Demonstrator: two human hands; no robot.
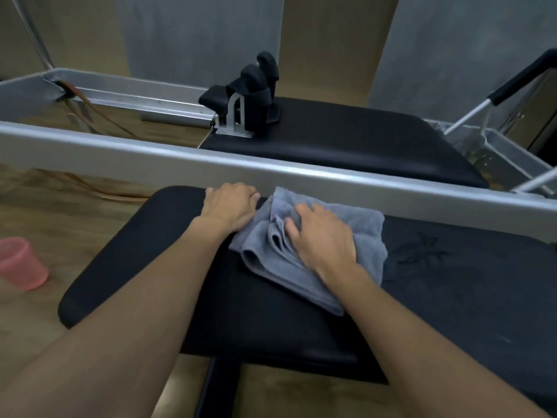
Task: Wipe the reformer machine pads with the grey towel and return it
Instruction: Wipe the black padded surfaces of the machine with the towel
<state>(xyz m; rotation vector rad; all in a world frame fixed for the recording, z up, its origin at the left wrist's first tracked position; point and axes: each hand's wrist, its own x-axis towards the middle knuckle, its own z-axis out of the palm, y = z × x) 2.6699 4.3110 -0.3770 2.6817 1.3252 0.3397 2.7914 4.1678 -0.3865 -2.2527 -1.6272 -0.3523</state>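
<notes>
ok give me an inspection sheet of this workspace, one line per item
surface: black padded bench top, towel lying on it
job's things: folded grey terry towel; long black carriage pad with black shoulder rests, beyond the rail
clutter: pink plastic cup on the wooden floor
grippers: right hand pressed flat on the towel; left hand on the bench at the towel's edge, grip cannot be told
cables: orange-brown cord inside the frame
surroundings: silver metal frame rail, black-gripped footbar, grey wall panels
</notes>
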